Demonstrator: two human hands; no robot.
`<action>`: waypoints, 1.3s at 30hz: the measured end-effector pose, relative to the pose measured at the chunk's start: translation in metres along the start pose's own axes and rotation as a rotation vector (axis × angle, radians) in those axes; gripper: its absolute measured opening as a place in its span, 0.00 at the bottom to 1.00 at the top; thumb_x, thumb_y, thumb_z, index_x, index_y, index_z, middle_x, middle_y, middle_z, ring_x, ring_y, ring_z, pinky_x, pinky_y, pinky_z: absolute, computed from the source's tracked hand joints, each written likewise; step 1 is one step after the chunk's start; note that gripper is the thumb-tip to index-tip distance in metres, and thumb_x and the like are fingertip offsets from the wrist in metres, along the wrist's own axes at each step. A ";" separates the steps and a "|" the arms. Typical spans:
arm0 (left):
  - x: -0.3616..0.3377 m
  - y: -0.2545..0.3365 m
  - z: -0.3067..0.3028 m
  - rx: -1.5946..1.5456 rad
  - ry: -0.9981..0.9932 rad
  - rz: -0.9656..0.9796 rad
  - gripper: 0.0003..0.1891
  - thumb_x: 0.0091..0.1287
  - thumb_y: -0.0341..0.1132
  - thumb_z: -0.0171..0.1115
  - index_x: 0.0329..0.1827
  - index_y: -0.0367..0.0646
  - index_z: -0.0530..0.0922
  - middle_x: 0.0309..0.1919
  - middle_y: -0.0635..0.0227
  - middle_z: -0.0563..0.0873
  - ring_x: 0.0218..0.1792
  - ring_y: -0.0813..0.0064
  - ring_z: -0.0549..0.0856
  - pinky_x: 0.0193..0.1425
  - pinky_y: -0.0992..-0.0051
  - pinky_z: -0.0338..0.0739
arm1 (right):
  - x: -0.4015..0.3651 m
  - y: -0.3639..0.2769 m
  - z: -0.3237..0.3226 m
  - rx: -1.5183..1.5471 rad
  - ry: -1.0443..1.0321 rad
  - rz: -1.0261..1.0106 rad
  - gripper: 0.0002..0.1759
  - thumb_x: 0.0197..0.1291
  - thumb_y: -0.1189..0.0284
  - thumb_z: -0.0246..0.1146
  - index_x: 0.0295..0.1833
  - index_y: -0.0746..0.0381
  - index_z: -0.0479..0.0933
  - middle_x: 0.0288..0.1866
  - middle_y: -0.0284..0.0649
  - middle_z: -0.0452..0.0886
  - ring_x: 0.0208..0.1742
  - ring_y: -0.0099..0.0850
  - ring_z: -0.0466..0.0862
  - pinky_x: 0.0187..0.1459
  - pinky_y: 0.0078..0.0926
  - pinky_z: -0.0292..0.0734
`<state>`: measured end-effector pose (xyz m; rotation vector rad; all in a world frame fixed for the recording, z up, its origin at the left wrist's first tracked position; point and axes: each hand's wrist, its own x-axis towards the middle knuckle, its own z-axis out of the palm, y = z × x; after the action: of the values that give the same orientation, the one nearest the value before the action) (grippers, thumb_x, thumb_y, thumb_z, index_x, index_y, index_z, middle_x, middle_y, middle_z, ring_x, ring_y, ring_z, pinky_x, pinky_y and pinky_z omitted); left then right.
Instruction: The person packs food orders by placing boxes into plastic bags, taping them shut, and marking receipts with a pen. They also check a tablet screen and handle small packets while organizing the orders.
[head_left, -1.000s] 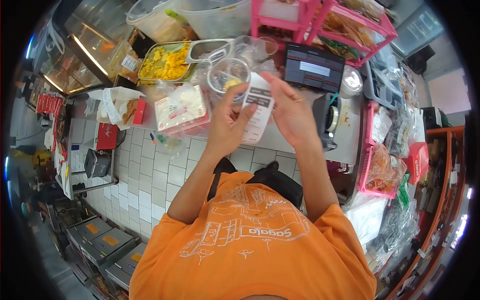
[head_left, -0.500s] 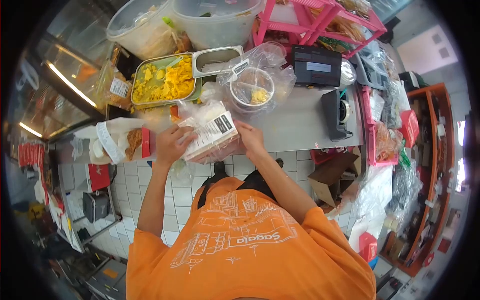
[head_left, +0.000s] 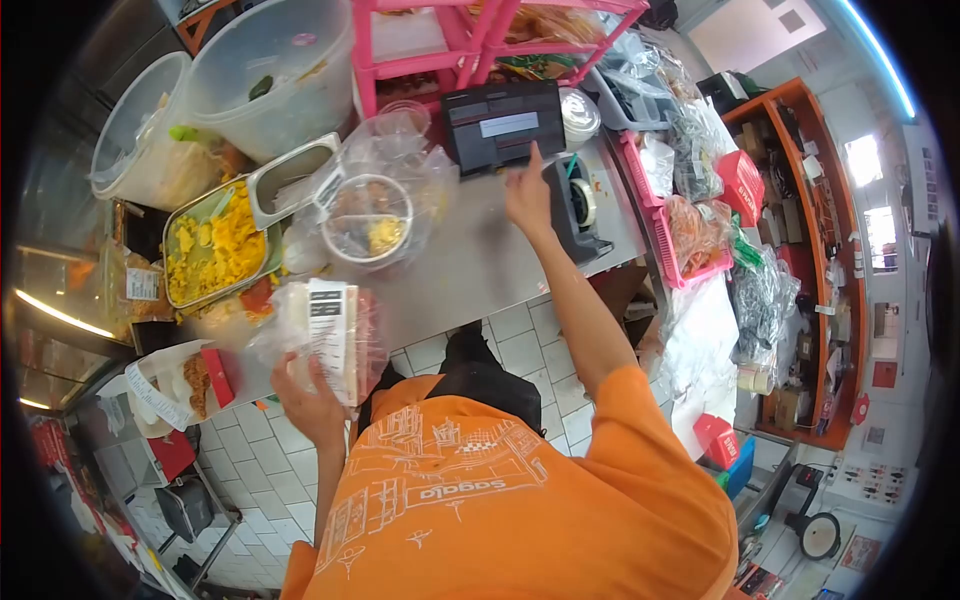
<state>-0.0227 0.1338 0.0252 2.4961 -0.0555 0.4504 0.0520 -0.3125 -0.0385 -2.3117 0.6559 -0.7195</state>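
Note:
My left hand (head_left: 308,398) is closed on the lower edge of a clear plastic package (head_left: 332,338) with a white printed label, held over the counter's front edge. Up at the right, my right hand (head_left: 528,200) is off the package, its index finger extended near the front of a black label printer (head_left: 505,122). Beside that hand stands a black tape dispenser (head_left: 580,208). A round white bowl (head_left: 368,222) wrapped in clear plastic sits on the counter between the hands.
On the left are a metal tray of yellow food (head_left: 215,245), large plastic tubs (head_left: 262,85), and an open box of fried food (head_left: 180,390). A pink rack (head_left: 365,60) stands at the back. Pink baskets (head_left: 668,240) line the right end of the steel counter (head_left: 460,255).
My right hand has left the package and moved right, to the printer and tape dispenser. The package remains in my left hand. The whole view has turned rightward.

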 end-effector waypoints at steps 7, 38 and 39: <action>-0.016 0.042 0.011 0.162 0.006 -0.243 0.18 0.77 0.48 0.59 0.61 0.48 0.74 0.54 0.54 0.85 0.54 0.44 0.85 0.55 0.53 0.78 | 0.054 0.006 0.011 -0.060 -0.176 0.250 0.51 0.60 0.75 0.57 0.85 0.57 0.39 0.41 0.66 0.85 0.46 0.65 0.85 0.51 0.58 0.79; -0.005 0.047 0.007 -0.102 -0.388 -0.063 0.41 0.66 0.61 0.68 0.76 0.47 0.67 0.68 0.52 0.69 0.75 0.50 0.66 0.78 0.54 0.59 | 0.055 0.052 -0.011 -0.010 -0.157 0.125 0.42 0.68 0.71 0.63 0.83 0.53 0.51 0.50 0.65 0.78 0.51 0.63 0.82 0.54 0.54 0.77; -0.005 0.046 0.008 -0.138 -0.389 -0.050 0.43 0.64 0.61 0.70 0.77 0.47 0.67 0.69 0.52 0.68 0.75 0.50 0.66 0.78 0.54 0.60 | 0.056 0.051 -0.013 -0.008 -0.155 0.126 0.41 0.68 0.70 0.63 0.83 0.53 0.52 0.50 0.66 0.78 0.50 0.63 0.82 0.54 0.54 0.77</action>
<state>-0.0310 0.0916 0.0430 2.4075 -0.1712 -0.0635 0.0709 -0.3864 -0.0463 -2.2823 0.7261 -0.4754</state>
